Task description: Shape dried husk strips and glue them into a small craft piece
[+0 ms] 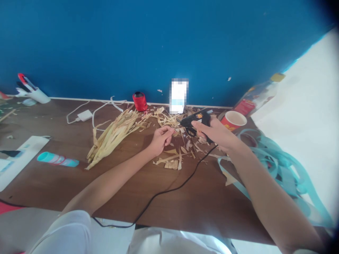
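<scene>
My right hand (215, 133) is wrapped round a black glue gun (194, 121) whose nozzle points left. Its black cord (169, 190) trails across the brown table (79, 190) towards me. My left hand (162, 138) is curled in a pinch just left of the nozzle, pressed on a small pale husk piece too small to make out. Scraps of dried husk (173, 160) lie under and between both hands. A bundle of long dried husk strips (113, 135) lies to the left of my left hand.
A red thread spool (139, 101) stands by the blue wall. A red paper cup (233, 120), a bottle (258, 93) and tangled teal ribbon (280, 169) sit at right. A white charger (84, 115), a teal tube (57, 159) and a white power strip (18, 155) are at left.
</scene>
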Demonstrator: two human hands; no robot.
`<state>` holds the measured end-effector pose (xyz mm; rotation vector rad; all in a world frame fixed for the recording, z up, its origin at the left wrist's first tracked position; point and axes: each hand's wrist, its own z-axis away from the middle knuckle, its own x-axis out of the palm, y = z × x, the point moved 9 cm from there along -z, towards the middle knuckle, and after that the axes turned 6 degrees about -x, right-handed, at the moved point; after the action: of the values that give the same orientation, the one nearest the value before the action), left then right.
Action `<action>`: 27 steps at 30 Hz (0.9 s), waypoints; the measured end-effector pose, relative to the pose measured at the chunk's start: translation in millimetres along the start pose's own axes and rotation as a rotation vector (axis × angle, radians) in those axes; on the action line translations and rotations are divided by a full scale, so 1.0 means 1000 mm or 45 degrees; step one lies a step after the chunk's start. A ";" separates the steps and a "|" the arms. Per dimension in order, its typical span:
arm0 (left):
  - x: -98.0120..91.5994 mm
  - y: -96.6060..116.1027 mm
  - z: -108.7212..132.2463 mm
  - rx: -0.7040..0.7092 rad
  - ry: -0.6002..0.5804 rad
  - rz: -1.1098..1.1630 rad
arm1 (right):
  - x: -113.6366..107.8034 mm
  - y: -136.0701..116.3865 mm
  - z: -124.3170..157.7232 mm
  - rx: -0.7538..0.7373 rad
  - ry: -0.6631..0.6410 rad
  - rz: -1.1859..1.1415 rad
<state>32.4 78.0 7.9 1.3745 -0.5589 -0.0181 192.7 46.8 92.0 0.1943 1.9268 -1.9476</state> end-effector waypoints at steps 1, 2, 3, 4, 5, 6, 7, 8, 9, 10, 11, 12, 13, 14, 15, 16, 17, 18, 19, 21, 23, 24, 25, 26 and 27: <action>0.000 0.000 0.000 0.003 0.002 0.003 | 0.000 -0.001 0.000 0.000 -0.001 0.005; 0.000 0.001 0.000 0.005 0.003 0.007 | 0.000 -0.001 0.000 0.001 -0.001 0.010; 0.000 0.001 0.000 0.005 0.003 0.011 | 0.000 -0.002 0.000 0.001 -0.002 0.015; 0.000 0.002 0.001 0.003 0.003 0.016 | 0.000 -0.002 0.000 0.004 -0.009 0.022; 0.001 0.002 0.001 0.003 0.003 0.021 | 0.000 -0.003 0.000 0.007 -0.017 0.030; 0.001 0.003 0.001 0.003 0.001 0.026 | -0.001 -0.003 0.000 0.009 -0.022 0.036; 0.002 0.003 0.002 0.004 -0.002 0.029 | -0.002 -0.003 0.000 0.013 -0.027 0.040; 0.002 0.004 0.002 0.003 -0.006 0.032 | -0.003 -0.003 0.001 0.017 -0.028 0.043; 0.003 0.004 0.002 -0.002 -0.013 0.030 | -0.004 -0.003 0.001 0.025 -0.031 0.044; 0.004 0.004 0.003 -0.011 -0.023 0.025 | -0.005 -0.003 0.001 0.035 -0.036 0.047; 0.004 0.003 0.003 -0.023 -0.032 0.016 | -0.006 -0.002 0.002 0.048 -0.047 0.053; 0.005 0.003 0.003 -0.036 -0.041 0.007 | -0.006 -0.002 0.003 0.056 -0.059 0.061; 0.006 0.002 0.003 -0.048 -0.050 -0.001 | -0.007 -0.002 0.004 0.062 -0.067 0.067; 0.006 0.002 0.003 -0.057 -0.057 -0.007 | -0.008 -0.003 0.004 0.067 -0.073 0.074; 0.006 0.001 0.003 -0.064 -0.063 -0.011 | -0.009 -0.003 0.005 0.074 -0.080 0.080; 0.006 0.001 0.003 -0.071 -0.068 -0.014 | -0.009 -0.003 0.005 0.080 -0.084 0.081; 0.006 0.000 0.002 -0.078 -0.074 -0.020 | -0.009 -0.003 0.006 0.087 -0.091 0.077; 0.006 -0.001 0.002 -0.084 -0.080 -0.026 | -0.009 -0.004 0.006 0.093 -0.100 0.071; 0.006 -0.002 0.002 -0.088 -0.085 -0.033 | -0.008 -0.004 0.007 0.097 -0.108 0.063; 0.005 -0.003 0.001 -0.092 -0.090 -0.042 | -0.007 -0.005 0.007 0.099 -0.112 0.050; 0.005 -0.003 0.001 -0.087 -0.094 -0.045 | -0.007 -0.005 0.008 0.105 -0.111 0.046; 0.005 -0.003 0.001 -0.084 -0.098 -0.045 | -0.008 -0.005 0.008 0.105 -0.107 0.048; 0.005 -0.003 0.001 -0.081 -0.104 -0.045 | -0.008 -0.005 0.008 0.104 -0.104 0.054; 0.005 -0.003 0.001 -0.077 -0.108 -0.043 | -0.009 -0.005 0.008 0.100 -0.100 0.067; 0.005 -0.003 0.001 -0.074 -0.111 -0.039 | -0.011 -0.006 0.008 0.093 -0.093 0.084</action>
<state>37.3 74.8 7.1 1.3304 -0.6056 -0.1181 201.7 41.2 101.7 0.2017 1.7826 -1.9554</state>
